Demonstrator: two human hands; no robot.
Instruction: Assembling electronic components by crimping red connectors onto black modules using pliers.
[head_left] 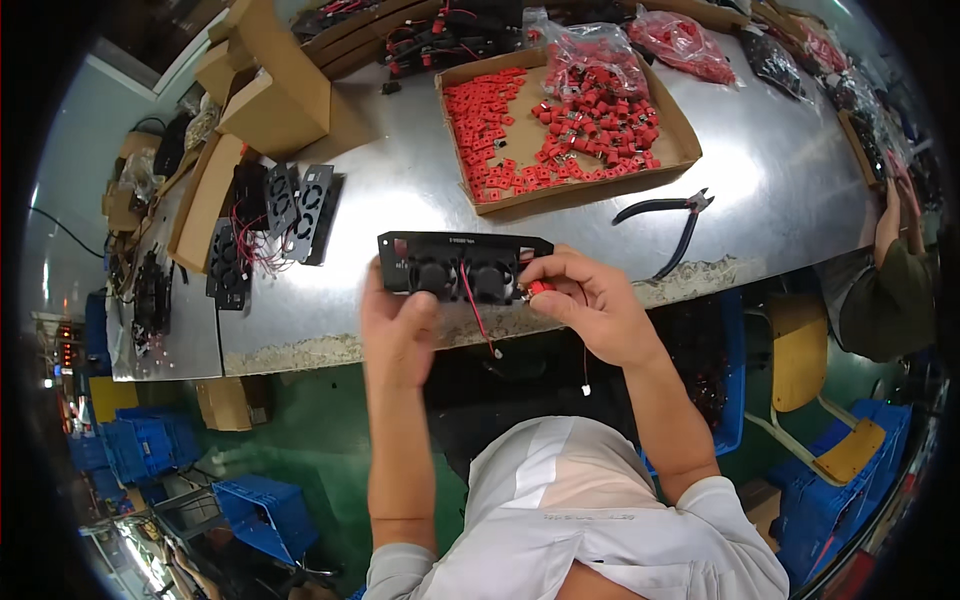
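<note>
A black panel with two fans (pixel 465 246) is held up at the table's front edge. My left hand (pixel 396 325) grips its left end, thumb across the front and fingers behind. My right hand (pixel 602 308) pinches a small red plastic part (pixel 541 287) against the panel's right end; whether it is seated there I cannot tell. A red-and-black wire pair (pixel 476 312) hangs from between the fans, ending in a white plug (pixel 497 353). Another thin wire with a white plug (pixel 587 390) dangles below my right hand.
Beyond the panel, a cardboard tray (pixel 585 190) holds many red parts. Diagonal cutters (pixel 690 204) lie on the metal table (pixel 400 190) at right. Several fan panels (pixel 312 205) with wires lie left, near an open carton (pixel 275 110). A co-worker's arm (pixel 888 220) shows far right.
</note>
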